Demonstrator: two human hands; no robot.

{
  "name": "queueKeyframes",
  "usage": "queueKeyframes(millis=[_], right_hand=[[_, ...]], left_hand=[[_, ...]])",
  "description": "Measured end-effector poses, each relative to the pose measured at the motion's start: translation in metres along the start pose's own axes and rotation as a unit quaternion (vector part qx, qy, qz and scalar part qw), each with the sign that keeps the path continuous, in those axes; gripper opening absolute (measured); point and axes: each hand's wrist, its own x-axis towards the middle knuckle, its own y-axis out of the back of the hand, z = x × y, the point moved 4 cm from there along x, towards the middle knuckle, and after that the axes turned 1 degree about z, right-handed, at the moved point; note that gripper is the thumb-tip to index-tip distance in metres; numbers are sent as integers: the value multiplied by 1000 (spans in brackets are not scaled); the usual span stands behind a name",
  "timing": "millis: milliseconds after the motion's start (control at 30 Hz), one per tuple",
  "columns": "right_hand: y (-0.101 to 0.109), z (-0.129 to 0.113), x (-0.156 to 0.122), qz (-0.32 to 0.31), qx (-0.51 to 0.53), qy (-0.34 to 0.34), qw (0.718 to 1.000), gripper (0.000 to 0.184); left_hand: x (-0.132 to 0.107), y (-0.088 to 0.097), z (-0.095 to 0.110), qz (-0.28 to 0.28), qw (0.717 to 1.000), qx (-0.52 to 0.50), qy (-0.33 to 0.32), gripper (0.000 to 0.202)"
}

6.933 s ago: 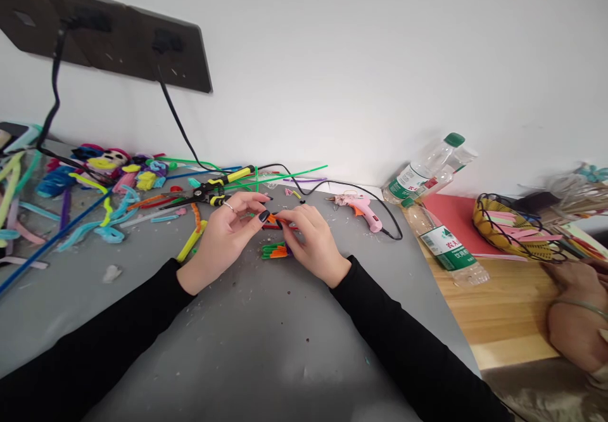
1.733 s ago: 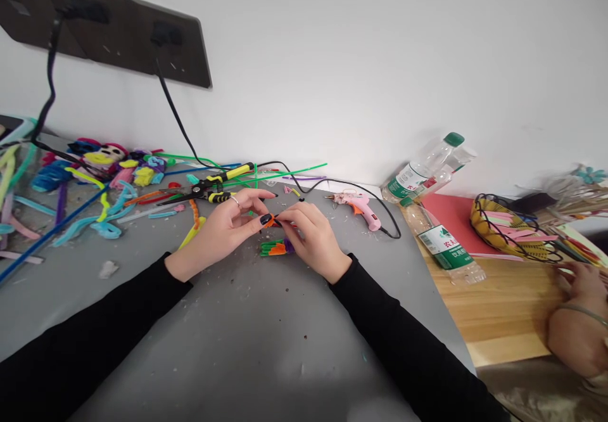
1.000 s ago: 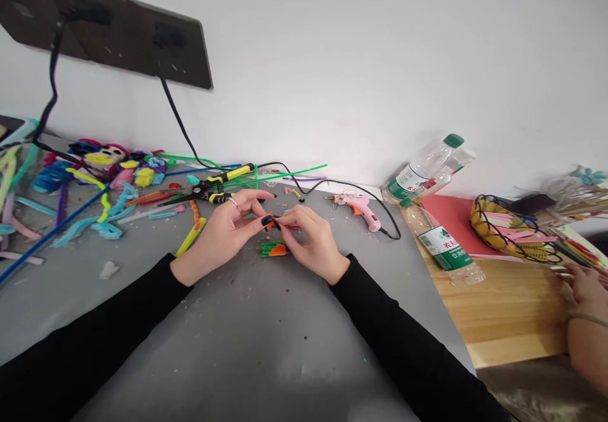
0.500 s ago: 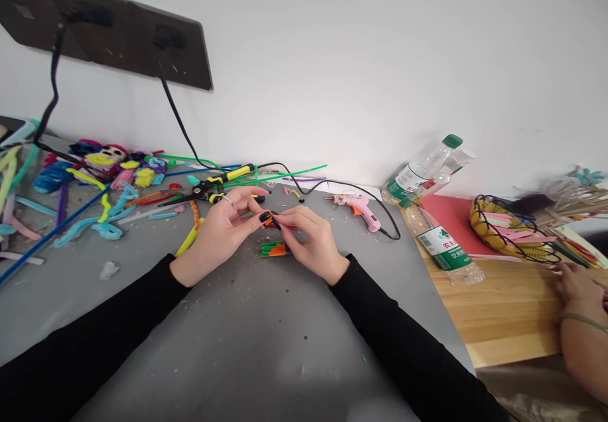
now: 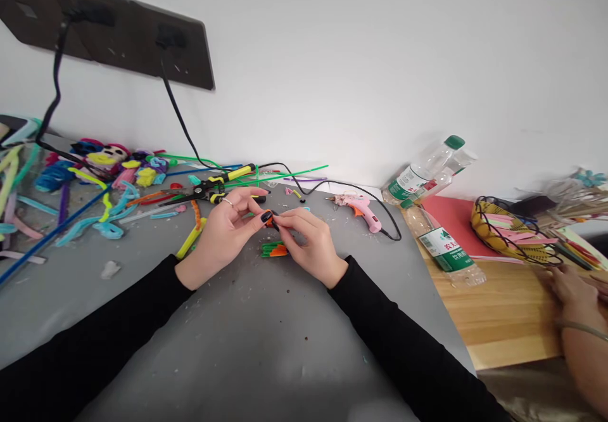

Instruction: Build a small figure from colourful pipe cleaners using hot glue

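My left hand point(image 5: 225, 232) pinches a small orange and black piece of pipe cleaner point(image 5: 269, 218) between thumb and fingertips. From the other side, the fingertips of my right hand point(image 5: 311, 241) close on the same piece, so most of it is hidden. Just below, on the grey table mat point(image 5: 228, 346), lies a small bundle of green and orange pipe cleaner pieces point(image 5: 274, 250), partly covered by my right hand. Behind my left hand rest yellow and black pliers point(image 5: 209, 187). A yellow pipe cleaner point(image 5: 190, 239) lies beside my left wrist.
A pink glue gun point(image 5: 363, 210) with a black cord lies to the right. Plastic bottles point(image 5: 449, 251) stand and lie near the wooden table point(image 5: 503, 314), by a yellow basket point(image 5: 494, 225). Another person's hand point(image 5: 574, 289) is at far right. Fuzzy figures point(image 5: 107, 159) sit at left.
Both my hands stay together at nearly the same spot, with the left shifted slightly right. The other person's hand at far right has moved a little.
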Motion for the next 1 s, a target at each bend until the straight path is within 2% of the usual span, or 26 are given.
queueKeyframes(millis=[333,500,667,1000], right_hand=[[-4,-2,2,7,-30,10,999,18],[-1,-3,4,-20,-35,-20,999,22],[6,-1,5,-1,-44,-59,997,24],[1,-1,4,-30,-26,-45,998,16]], left_hand=[[-3,-2,1,39,999,-16,7,34],[-1,0,-3,53,998,-28,20,36],[0,5,-6,71,996,-56,26,37],[-4,0,-10,41,997,-47,34,43]])
